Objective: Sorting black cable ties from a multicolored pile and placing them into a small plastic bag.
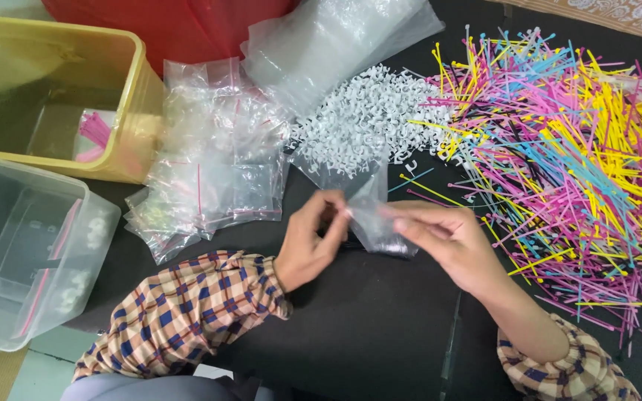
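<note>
A small clear plastic zip bag (371, 215) is pinched between both hands above the black table cover (365, 319). My left hand (310, 241) grips the bag's left edge with thumb and fingers. My right hand (443, 238) holds its right edge. Just behind the bag lies a heap of small white plastic clips (365, 122). A big spread of coloured cable ties (559, 141), pink, yellow, blue and white, covers the table to the right of my right hand.
A pile of empty clear zip bags (213, 163) lies left of my hands. A yellow bin (53, 96) holding a pink bundle and a clear bin (27, 252) stand at the left. A large clear bag (336, 41) and a red object (180, 26) sit behind.
</note>
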